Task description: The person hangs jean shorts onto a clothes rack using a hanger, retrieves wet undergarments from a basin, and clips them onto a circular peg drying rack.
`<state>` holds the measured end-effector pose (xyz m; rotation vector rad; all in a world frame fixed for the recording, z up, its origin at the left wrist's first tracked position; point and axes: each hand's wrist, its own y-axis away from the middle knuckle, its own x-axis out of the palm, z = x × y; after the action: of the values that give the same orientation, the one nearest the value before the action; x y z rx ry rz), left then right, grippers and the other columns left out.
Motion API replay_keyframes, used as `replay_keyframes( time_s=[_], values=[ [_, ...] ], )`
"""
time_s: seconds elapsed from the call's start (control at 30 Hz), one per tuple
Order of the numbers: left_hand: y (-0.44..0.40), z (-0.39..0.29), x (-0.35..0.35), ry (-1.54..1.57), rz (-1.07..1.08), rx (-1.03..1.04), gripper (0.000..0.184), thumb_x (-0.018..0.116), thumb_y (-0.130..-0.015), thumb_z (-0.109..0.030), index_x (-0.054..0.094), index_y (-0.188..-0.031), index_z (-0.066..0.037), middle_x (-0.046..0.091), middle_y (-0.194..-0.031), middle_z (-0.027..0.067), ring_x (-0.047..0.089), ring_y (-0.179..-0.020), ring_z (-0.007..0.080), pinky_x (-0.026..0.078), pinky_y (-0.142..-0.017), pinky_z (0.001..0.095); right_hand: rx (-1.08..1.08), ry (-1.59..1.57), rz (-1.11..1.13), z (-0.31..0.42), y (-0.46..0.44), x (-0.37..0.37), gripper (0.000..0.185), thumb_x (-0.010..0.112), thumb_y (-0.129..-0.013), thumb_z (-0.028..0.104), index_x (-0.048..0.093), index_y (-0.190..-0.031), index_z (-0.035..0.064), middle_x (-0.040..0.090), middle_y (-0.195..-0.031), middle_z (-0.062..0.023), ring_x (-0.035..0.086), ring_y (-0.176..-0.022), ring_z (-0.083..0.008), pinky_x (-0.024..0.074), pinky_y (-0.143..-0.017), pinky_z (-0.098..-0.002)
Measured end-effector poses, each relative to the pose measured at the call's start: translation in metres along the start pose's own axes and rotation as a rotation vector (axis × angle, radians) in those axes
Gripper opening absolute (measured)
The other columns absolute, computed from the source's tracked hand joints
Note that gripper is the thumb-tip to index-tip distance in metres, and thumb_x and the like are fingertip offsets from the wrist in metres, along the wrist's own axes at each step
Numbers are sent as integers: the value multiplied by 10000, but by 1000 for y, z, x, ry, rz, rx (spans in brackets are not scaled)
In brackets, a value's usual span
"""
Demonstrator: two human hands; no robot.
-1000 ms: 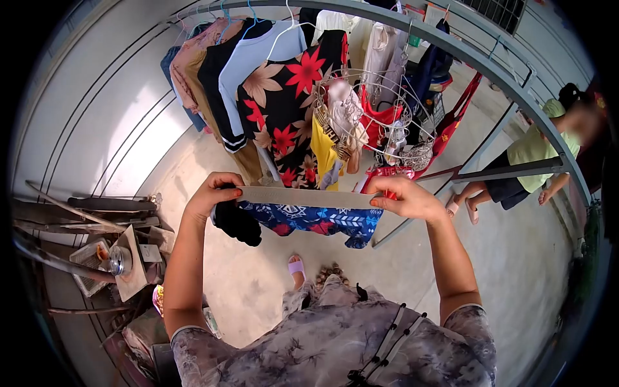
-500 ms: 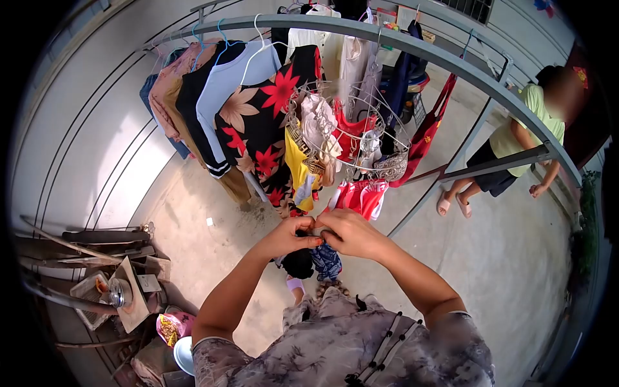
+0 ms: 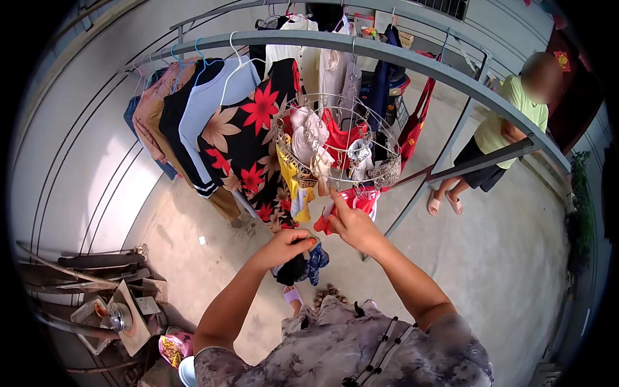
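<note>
My left hand (image 3: 290, 247) is closed, thumb against fingers, on the upper edge of a blue patterned garment (image 3: 315, 263). A black piece hangs beside the blue cloth, and I cannot tell whether both are one item. Higher up, my right hand (image 3: 353, 226) has its index finger stretched towards the rim of a round wire clip hanger (image 3: 388, 177), thumb apart. Whether that fingertip touches a clip is unclear. Behind this hand hangs a red-and-white garment (image 3: 364, 198). A yellow patterned garment (image 3: 290, 174) and several small pieces hang from the same hanger.
A grey metal clothes rack (image 3: 425, 63) arches across the front. On its left hang a black floral garment (image 3: 235, 138) and a light blue top (image 3: 206, 106). A person (image 3: 503, 132) stands at the right. Wooden boards (image 3: 133, 319) and a pink bag (image 3: 174, 348) lie lower left.
My hands were together and have parted: the right rose to the hanger's rim, while the left moved slightly left and down with the garment. The person at right has bent an arm inward.
</note>
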<state>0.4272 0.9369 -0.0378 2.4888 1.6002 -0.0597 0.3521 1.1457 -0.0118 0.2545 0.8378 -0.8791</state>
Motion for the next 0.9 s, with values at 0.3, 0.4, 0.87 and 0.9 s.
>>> replay_keyframes(
  time_s=[0.3, 0.4, 0.87, 0.9],
  values=[
    [-41, -3, 21, -262, -250, -12, 279, 552, -908, -230, 502, -788, 16, 412, -591, 61, 386, -576, 114, 352, -535, 300, 291, -250, -90, 1, 21, -21, 653, 543, -864, 111, 206, -1414, 3, 639, -773, -199, 639, -742, -354, 493, -701, -407],
    [-69, 13, 39, -226, -229, 10, 210, 534, -924, -197, 538, -840, -4, 518, -687, 35, 459, -661, 97, 401, -611, 278, 66, -166, -285, -17, 17, 8, 604, 530, -863, 40, 262, -1405, 28, 609, -1042, -204, 621, -924, -304, 485, -818, -358],
    [-102, 44, 55, -150, -368, 81, 286, 481, -906, -236, 562, -956, 34, 622, -834, 179, 609, -767, 310, 455, -699, 380, -98, -653, -602, -19, -20, 21, 302, 630, -829, 89, 532, -1093, -22, 579, -982, -118, 594, -918, -230, 457, -808, -305],
    [-102, 52, 57, -158, -376, 96, 279, 489, -904, -236, 563, -934, 32, 616, -811, 171, 599, -741, 303, 452, -688, 376, -66, -728, -556, -19, -17, 18, 257, 614, -859, 80, 537, -1088, -8, 588, -1025, -85, 574, -957, -179, 443, -846, -288]
  ],
)
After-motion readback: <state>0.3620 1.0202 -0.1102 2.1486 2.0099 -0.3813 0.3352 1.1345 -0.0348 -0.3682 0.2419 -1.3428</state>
